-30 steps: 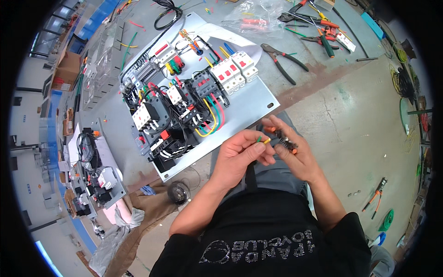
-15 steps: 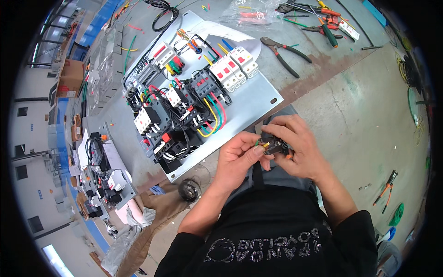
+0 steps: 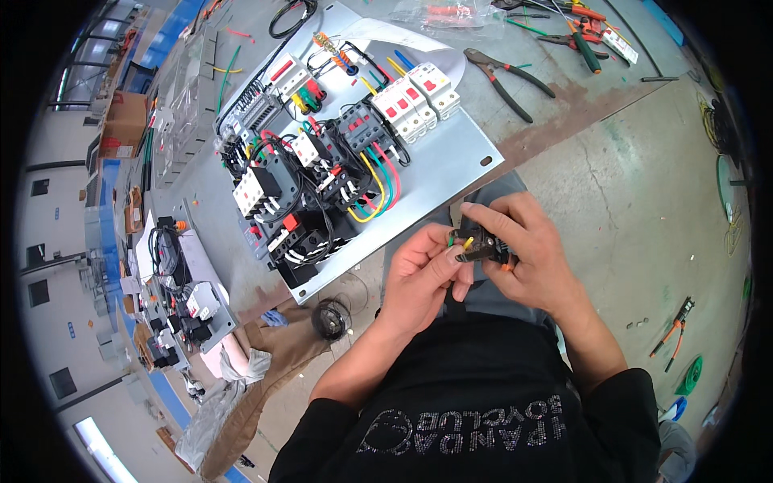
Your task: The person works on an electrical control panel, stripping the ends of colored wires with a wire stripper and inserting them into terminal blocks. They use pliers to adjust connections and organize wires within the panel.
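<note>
Both my hands meet in front of my lap, just off the bench edge. In my right hand (image 3: 527, 253) is a dark plier-like wire tool (image 3: 481, 245) with a bit of orange on it, its jaws toward my left hand. My left hand (image 3: 415, 278) is closed, thumb against fingers, at a short yellow-and-green wire (image 3: 468, 242) whose yellow part shows by the tool's jaws. My fingers hide the rest of the wire. Beyond my hands lies a metal mounting plate (image 3: 451, 173) with contactors (image 3: 360, 127), white circuit breakers (image 3: 407, 113) and coloured wires.
Black-handled cutting pliers (image 3: 509, 84) lie on the bench (image 3: 592, 101), with a green-handled screwdriver (image 3: 585, 52) and other tools behind. A second wired plate (image 3: 217, 326) is at the left. Orange-handled cutters (image 3: 675, 330) lie on the floor at the right.
The bench and plate sit slightly higher and further right in the picture. The tool's jaws have turned slightly and show more clearly around the yellow wire; both hands keep their hold.
</note>
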The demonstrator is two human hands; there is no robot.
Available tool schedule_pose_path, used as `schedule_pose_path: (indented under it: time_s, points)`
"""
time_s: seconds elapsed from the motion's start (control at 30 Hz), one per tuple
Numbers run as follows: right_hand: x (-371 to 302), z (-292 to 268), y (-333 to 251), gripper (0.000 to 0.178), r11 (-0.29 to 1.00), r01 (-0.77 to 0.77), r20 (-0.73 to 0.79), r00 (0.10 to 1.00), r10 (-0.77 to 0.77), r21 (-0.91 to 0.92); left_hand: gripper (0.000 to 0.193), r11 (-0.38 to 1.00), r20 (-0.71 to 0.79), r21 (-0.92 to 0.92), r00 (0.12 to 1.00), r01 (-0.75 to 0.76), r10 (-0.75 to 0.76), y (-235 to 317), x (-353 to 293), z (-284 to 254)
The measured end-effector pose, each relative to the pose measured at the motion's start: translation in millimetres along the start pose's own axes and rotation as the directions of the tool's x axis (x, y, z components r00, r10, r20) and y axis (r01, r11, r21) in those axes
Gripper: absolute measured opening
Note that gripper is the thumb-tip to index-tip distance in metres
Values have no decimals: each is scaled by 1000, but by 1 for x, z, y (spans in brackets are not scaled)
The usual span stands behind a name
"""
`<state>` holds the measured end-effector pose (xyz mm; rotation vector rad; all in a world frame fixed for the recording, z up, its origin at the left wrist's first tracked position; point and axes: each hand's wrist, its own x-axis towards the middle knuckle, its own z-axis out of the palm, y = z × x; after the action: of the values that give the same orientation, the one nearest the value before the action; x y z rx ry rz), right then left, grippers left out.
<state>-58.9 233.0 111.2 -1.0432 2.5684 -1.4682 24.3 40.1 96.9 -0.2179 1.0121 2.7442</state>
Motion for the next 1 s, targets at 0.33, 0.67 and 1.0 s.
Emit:
schedule_pose_path:
  time_s: [0.33,0.67,1.0]
  points:
    - [-2,5,1,68,999,-33,45,998,32,24,15,997,-74,72,997,-6,12,0,-2,3]
    - [-4,4,2,62,996,-80,91,993,75,48,17,970,-130,232,986,-74,107,-4,-2,4]
    - [-7,9,3,61,998,-59,37,998,58,32,17,961,-129,248,979,-123,159,-11,-1,6]
